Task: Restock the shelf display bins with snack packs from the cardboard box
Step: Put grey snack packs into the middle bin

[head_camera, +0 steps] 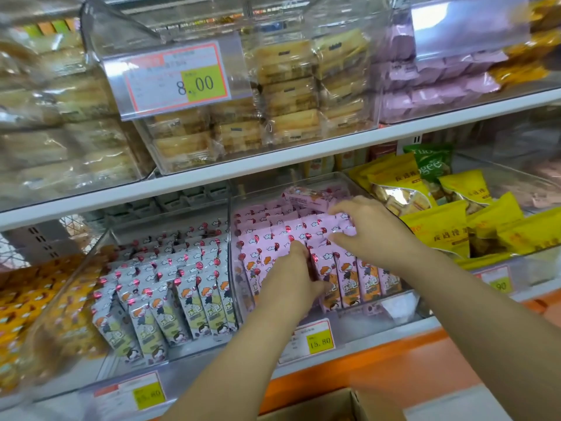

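Observation:
A clear display bin (394, 308) on the lower shelf holds rows of upright pink snack packs (267, 247). My left hand (288, 281) reaches into the front rows, fingers pushed down between the packs. My right hand (370, 229) is further back in the same bin, thumb and fingers pinching the tops of pink packs. One loose pink pack (306, 196) lies flat on top at the back. A corner of the cardboard box (340, 405) shows at the bottom edge; its inside is hidden.
To the left stands a bin of white-green packs (170, 287), further left an orange-pack bin (33, 308). Yellow bags (440, 226) fill the bin on the right. The upper shelf (273, 156) carries bins of cakes under an 8.00 price tag (179, 77). Price labels (315, 338) hang on the front.

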A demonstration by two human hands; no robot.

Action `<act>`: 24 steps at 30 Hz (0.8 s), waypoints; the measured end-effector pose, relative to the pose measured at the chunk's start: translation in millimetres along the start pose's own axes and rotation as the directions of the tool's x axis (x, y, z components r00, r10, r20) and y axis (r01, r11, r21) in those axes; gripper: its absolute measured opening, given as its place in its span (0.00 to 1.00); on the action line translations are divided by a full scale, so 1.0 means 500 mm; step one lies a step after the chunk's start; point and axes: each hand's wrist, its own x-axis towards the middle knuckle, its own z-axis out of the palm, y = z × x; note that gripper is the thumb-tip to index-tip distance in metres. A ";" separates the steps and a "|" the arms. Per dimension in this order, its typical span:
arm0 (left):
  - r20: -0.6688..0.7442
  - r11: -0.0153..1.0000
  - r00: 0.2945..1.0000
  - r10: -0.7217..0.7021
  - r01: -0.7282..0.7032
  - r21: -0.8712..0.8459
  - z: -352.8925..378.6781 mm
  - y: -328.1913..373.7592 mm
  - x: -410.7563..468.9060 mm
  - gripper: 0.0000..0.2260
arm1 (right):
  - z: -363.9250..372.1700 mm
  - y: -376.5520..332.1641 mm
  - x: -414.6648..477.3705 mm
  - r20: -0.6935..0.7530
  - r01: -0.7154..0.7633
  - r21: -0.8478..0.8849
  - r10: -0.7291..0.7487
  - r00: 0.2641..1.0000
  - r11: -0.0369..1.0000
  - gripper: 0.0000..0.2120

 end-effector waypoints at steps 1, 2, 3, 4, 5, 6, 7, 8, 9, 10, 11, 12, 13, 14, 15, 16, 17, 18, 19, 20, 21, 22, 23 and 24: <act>0.003 1.000 1.000 0.014 -0.013 -0.022 -0.004 -0.007 -0.001 0.22 | 0.003 -0.006 0.012 -0.015 -0.004 0.004 0.004 1.000 1.000 0.22; 0.004 0.999 1.000 0.031 -0.031 -0.032 -0.011 -0.012 -0.002 0.21 | 0.009 -0.011 0.025 -0.017 -0.013 0.000 0.013 1.000 1.000 0.22; 0.001 0.998 0.999 0.052 -0.052 -0.025 -0.020 -0.018 -0.002 0.19 | 0.017 -0.014 0.038 -0.016 -0.026 -0.007 0.026 1.000 1.000 0.22; -0.009 0.997 0.997 0.076 -0.076 -0.009 -0.029 -0.024 -0.002 0.16 | 0.027 -0.014 0.051 -0.012 -0.043 -0.015 0.043 0.999 0.999 0.22; -0.023 0.995 0.995 0.101 -0.100 0.006 -0.040 -0.028 -0.001 0.14 | 0.037 -0.013 0.063 -0.004 -0.061 -0.025 0.061 0.998 0.998 0.21; -0.039 0.992 0.991 0.124 -0.123 0.022 -0.052 -0.032 -0.001 0.12 | 0.046 -0.012 0.074 0.007 -0.076 -0.039 0.076 0.997 0.996 0.21; -0.058 0.988 0.987 0.148 -0.145 0.045 -0.064 -0.035 -0.002 0.10 | 0.055 -0.010 0.084 0.020 -0.087 -0.058 0.088 0.996 0.995 0.20; -0.081 0.983 0.982 0.171 -0.165 0.078 -0.076 -0.036 -0.003 0.09 | 0.061 -0.008 0.091 0.026 -0.095 -0.077 0.097 0.995 0.992 0.20; -0.109 0.977 0.975 0.195 -0.182 0.115 -0.087 -0.036 -0.004 0.09 | 0.067 -0.006 0.096 0.022 -0.101 -0.090 0.103 0.994 0.991 0.19; -0.139 0.970 0.967 0.216 -0.196 0.145 -0.096 -0.035 -0.004 0.08 | 0.072 -0.003 0.101 0.006 -0.103 -0.089 0.104 0.995 0.991 0.18; -0.166 0.967 0.959 0.228 -0.203 0.155 -0.106 -0.035 -0.004 0.07 | 0.075 -0.002 0.104 -0.014 -0.103 -0.069 0.103 0.995 0.992 0.17; -0.192 0.969 0.954 0.230 -0.207 0.134 -0.115 -0.035 -0.003 0.06 | 0.076 -0.001 0.104 -0.030 -0.101 -0.036 0.100 0.995 0.994 0.16; -0.219 0.975 0.951 0.220 -0.205 0.090 -0.123 -0.037 -0.001 0.07 | 0.075 -0.002 0.103 -0.049 -0.086 0.003 0.086 0.995 0.996 0.15; -0.243 0.979 0.949 0.202 -0.198 0.043 -0.130 -0.040 0.002 0.07 | 0.071 -0.003 0.100 -0.072 -0.063 0.041 0.065 0.995 0.997 0.14; -0.265 0.982 0.946 0.185 -0.191 0.005 -0.136 -0.043 0.005 0.07 | 0.064 -0.007 0.095 -0.089 -0.036 0.076 0.042 0.995 0.996 0.14; -0.290 0.982 0.942 0.170 -0.185 -0.023 -0.143 -0.045 0.006 0.08 | 0.053 -0.013 0.087 -0.102 -0.006 0.108 0.017 0.995 0.994 0.14; -0.310 0.983 0.939 0.148 -0.174 -0.058 -0.148 -0.047 0.008 0.12 | 0.041 -0.022 0.077 -0.110 0.023 0.136 -0.008 0.994 0.990 0.14; -0.327 0.982 0.938 0.114 -0.157 -0.108 -0.153 -0.046 0.005 0.16 | 0.029 -0.032 0.065 -0.119 0.052 0.170 -0.032 0.992 0.984 0.14; -0.340 0.975 0.937 0.082 -0.146 -0.167 -0.157 -0.046 0.002 0.19 | 0.019 -0.043 0.050 -0.124 0.080 0.221 -0.053 0.991 0.972 0.14; -0.350 0.962 0.935 0.056 -0.144 -0.231 -0.159 -0.045 -0.002 0.20 | 0.012 -0.055 0.033 -0.120 0.111 0.286 -0.079 0.990 0.952 0.14; -0.351 0.946 0.936 0.036 -0.145 -0.290 -0.160 -0.045 -0.005 0.20 | 0.007 -0.068 0.014 -0.108 0.148 0.356 -0.117 0.987 0.923 0.14; -0.348 0.930 0.937 0.017 -0.143 -0.338 -0.159 -0.044 -0.008 0.20 | 0.006 -0.081 -0.005 -0.085 0.183 0.421 -0.162 0.983 0.889 0.14; -0.349 0.912 0.937 0.001 -0.144 -0.384 -0.159 -0.041 -0.013 0.19 | 0.007 -0.090 -0.022 -0.058 0.204 0.471 -0.201 0.978 0.858 0.14; -0.354 0.889 0.935 -0.015 -0.150 -0.432 -0.158 -0.039 -0.018 0.18 | 0.011 -0.093 -0.035 -0.038 0.216 0.499 -0.228 0.973 0.839 0.15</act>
